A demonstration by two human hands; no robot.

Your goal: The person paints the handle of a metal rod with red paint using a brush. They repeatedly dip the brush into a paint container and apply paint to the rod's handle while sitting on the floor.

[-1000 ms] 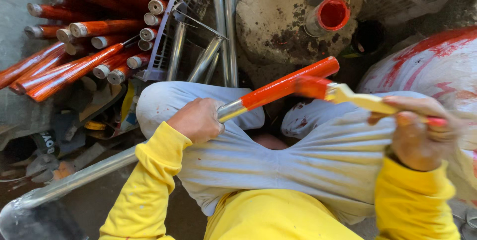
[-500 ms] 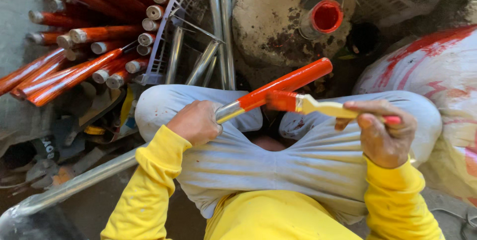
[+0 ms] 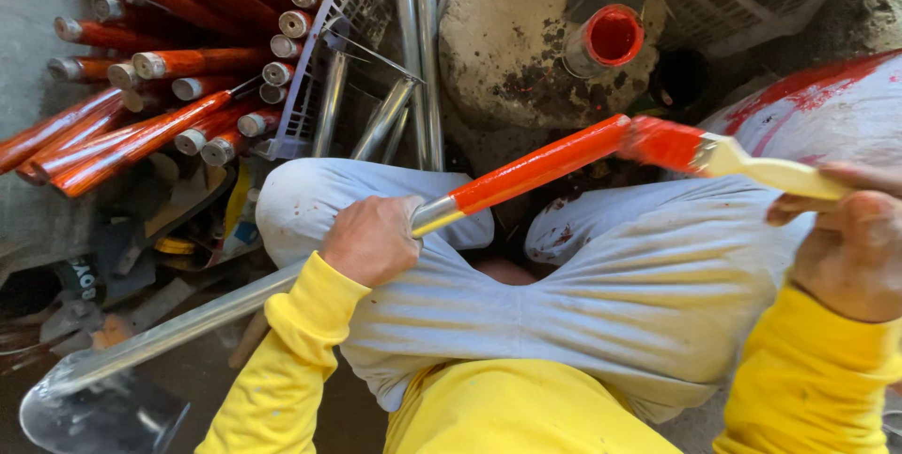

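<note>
Head view, looking down on a seated person in yellow sleeves and pale grey trousers. The left hand is closed around a metal shovel handle at the point where bare metal meets fresh orange-red paint; its grip is pressed tight about the shaft. The handle lies tilted across the lap, above the left knee, its painted end pointing up and to the right. The bare part runs down to the lower left, where the shiny shovel blade rests near the ground.

The right hand holds the cream-coloured handle of a paintbrush, fingers curled round it. The red-loaded bristles touch the painted tip of the shovel handle.

Beyond the knees stands a rough concrete block. On it sits a small open can with red paint inside. At upper left, a stack of painted handles lies with the metal-capped ends facing the person. Just beside the stack, several unpainted metal tubes lean by a pale plastic crate. At far right lies a whitish sack smeared with red paint, close to the brush hand. Dark scraps and tools litter the floor to the left of the left knee.
</note>
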